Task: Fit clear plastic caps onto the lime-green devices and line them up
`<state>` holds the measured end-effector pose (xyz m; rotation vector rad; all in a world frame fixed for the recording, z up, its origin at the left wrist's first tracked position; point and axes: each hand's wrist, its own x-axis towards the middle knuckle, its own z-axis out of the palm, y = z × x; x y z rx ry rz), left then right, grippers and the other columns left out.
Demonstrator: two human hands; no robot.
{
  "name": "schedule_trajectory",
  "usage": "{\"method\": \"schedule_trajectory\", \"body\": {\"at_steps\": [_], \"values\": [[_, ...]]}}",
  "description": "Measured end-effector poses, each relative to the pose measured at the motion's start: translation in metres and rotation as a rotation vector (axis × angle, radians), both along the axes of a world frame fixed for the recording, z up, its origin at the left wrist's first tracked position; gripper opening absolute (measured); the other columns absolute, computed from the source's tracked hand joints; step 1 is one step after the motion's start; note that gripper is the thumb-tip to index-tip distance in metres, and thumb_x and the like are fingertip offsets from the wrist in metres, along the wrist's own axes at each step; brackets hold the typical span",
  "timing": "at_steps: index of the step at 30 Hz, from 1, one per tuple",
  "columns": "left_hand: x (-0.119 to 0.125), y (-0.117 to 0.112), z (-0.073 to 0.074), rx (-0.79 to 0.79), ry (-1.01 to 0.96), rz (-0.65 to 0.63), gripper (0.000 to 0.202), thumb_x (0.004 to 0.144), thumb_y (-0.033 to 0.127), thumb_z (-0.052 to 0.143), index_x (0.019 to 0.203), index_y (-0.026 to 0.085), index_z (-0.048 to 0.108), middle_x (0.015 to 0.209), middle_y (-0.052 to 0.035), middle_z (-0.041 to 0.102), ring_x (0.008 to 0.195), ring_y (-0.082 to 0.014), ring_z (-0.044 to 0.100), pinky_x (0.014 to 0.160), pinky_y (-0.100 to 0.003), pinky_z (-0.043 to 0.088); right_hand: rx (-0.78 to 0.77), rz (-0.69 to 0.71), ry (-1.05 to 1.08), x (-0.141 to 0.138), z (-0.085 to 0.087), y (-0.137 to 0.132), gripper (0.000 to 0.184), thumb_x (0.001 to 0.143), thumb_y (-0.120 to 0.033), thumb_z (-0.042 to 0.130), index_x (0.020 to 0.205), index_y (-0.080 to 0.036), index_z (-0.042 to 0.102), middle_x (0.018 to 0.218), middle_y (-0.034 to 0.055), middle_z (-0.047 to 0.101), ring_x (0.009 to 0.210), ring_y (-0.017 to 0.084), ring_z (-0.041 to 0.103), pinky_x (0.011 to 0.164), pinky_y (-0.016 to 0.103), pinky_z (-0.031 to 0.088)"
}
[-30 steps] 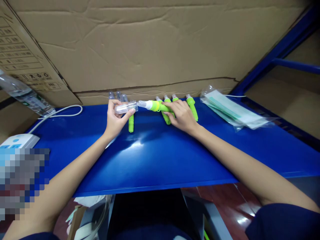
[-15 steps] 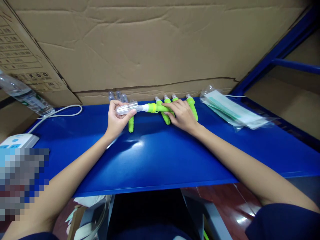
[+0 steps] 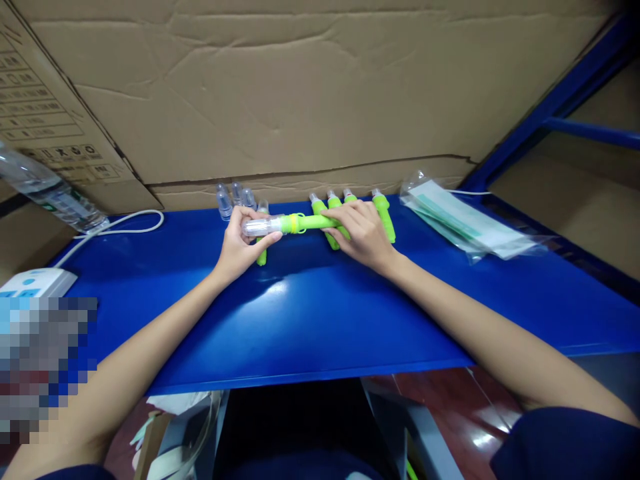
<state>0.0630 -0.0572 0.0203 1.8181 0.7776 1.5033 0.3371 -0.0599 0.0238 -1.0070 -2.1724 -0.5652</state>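
A clear plastic cap (image 3: 260, 226) was pinched in the left hand (image 3: 240, 243), seated over the tip of a lime-green plastic pen-shaped body (image 3: 313, 222) gripped by the right hand (image 3: 363, 233), both raised just above the glossy blue table (image 3: 310, 307). The piece was judged light, rigid and somewhat slippery, best gripped at the green barrel. Further green bodies (image 3: 384, 215) and clear caps (image 3: 224, 200) lay behind, partly hidden by the fingers. Bagged packets (image 3: 463, 223) lay well apart to the right; their contents could not be made out.

Blue shelf bench, cardboard-backed.
I see creased cardboard (image 3: 310, 87) walling behind the blue tabletop (image 3: 310, 320); blue steel frame (image 3: 560, 100) right of it.
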Motion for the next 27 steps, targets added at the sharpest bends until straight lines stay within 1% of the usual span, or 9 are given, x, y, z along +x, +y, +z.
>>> {"method": "schedule_trajectory", "body": {"at_steps": [4, 8, 12, 14, 17, 20, 23, 25, 27], "values": [[0.003, -0.001, 0.008, 0.005, 0.081, 0.030, 0.047, 0.072, 0.043, 0.085, 0.096, 0.019, 0.052, 0.100, -0.0037, 0.068, 0.089, -0.0147, 0.069, 0.075, -0.024, 0.054, 0.056, 0.034, 0.028, 0.000, 0.001, 0.000, 0.026, 0.100, -0.034, 0.052, 0.119, -0.020, 0.064, 0.105, 0.0093, 0.073, 0.101, 0.027, 0.061, 0.087, 0.043, 0.045], [0.002, 0.008, 0.020, 0.014, 0.234, 0.067, 0.048, 0.069, 0.045, 0.086, 0.097, 0.018, 0.059, 0.093, -0.0028, 0.071, 0.081, -0.0161, 0.069, 0.072, -0.026, 0.053, 0.088, 0.045, 0.092, 0.003, 0.004, 0.001, 0.026, 0.100, -0.037, 0.052, 0.114, -0.019, 0.065, 0.103, 0.0102, 0.074, 0.096, 0.027, 0.063, 0.084, 0.043, 0.046], [0.002, 0.019, 0.023, 0.038, 0.330, 0.026, 0.053, 0.071, 0.043, 0.085, 0.112, 0.017, 0.061, 0.103, -0.0070, 0.074, 0.097, -0.0223, 0.072, 0.086, -0.033, 0.055, 0.059, 0.075, 0.111, 0.004, 0.006, 0.001, 0.028, 0.101, -0.037, 0.048, 0.114, -0.018, 0.065, 0.106, 0.0118, 0.073, 0.096, 0.027, 0.065, 0.083, 0.042, 0.049], [0.003, 0.020, 0.022, 0.105, 0.406, 0.027, 0.050, 0.077, 0.040, 0.081, 0.117, 0.016, 0.063, 0.110, -0.0091, 0.074, 0.104, -0.0235, 0.071, 0.092, -0.034, 0.054, 0.010, 0.076, 0.134, 0.003, 0.006, 0.001, 0.030, 0.101, -0.037, 0.047, 0.113, -0.018, 0.066, 0.107, 0.0130, 0.071, 0.097, 0.027, 0.066, 0.083, 0.043, 0.051], [0.005, 0.017, 0.021, 0.275, 0.523, 0.074, 0.039, 0.086, 0.038, 0.072, 0.117, 0.016, 0.065, 0.114, -0.0102, 0.073, 0.104, -0.0229, 0.069, 0.091, -0.035, 0.053, -0.062, 0.092, 0.204, 0.000, 0.004, 0.000, 0.030, 0.101, -0.038, 0.045, 0.107, -0.018, 0.067, 0.100, 0.0125, 0.070, 0.091, 0.025, 0.067, 0.079, 0.042, 0.054], [0.004, 0.011, 0.017, 0.415, 0.580, 0.116, 0.039, 0.085, 0.040, 0.074, 0.114, 0.015, 0.065, 0.110, -0.0101, 0.073, 0.101, -0.0223, 0.069, 0.089, -0.034, 0.054, -0.160, 0.098, 0.302, -0.007, 0.002, -0.003, 0.034, 0.103, -0.042, 0.040, 0.105, -0.020, 0.066, 0.092, 0.0106, 0.070, 0.086, 0.026, 0.068, 0.078, 0.043, 0.055], [0.001, 0.004, 0.012, 0.486, 0.655, 0.177, 0.042, 0.082, 0.046, 0.077, 0.110, 0.016, 0.065, 0.105, -0.0090, 0.074, 0.095, -0.0217, 0.071, 0.086, -0.033, 0.055, -0.344, 0.065, 0.456, -0.015, 0.000, -0.010, 0.040, 0.103, -0.051, 0.037, 0.119, -0.020, 0.058, 0.080, 0.0071, 0.068, 0.069, 0.024, 0.068, 0.071, 0.042, 0.054], [-0.001, 0.000, 0.010, 0.521, 0.698, 0.241, 0.045, 0.082, 0.051, 0.076, 0.109, 0.016, 0.067, 0.102, -0.0088, 0.075, 0.092, -0.0214, 0.071, 0.082, -0.032, 0.055, -0.484, 0.051, 0.551, -0.020, 0.001, -0.014, 0.047, 0.101, -0.057, 0.040, 0.129, -0.021, 0.049, 0.070, 0.0027, 0.066, 0.056, 0.022, 0.063, 0.065, 0.040, 0.054], [-0.003, -0.004, 0.009, 0.548, 0.744, 0.298, 0.047, 0.082, 0.055, 0.074, 0.108, 0.016, 0.069, 0.099, -0.0088, 0.075, 0.088, -0.0212, 0.072, 0.078, -0.030, 0.054, -0.575, 0.065, 0.635, -0.024, 0.002, -0.017, 0.053, 0.098, -0.061, 0.044, 0.133, -0.022, 0.043, 0.068, 0.0008, 0.065, 0.056, 0.022, 0.063, 0.065, 0.040, 0.055]]}}
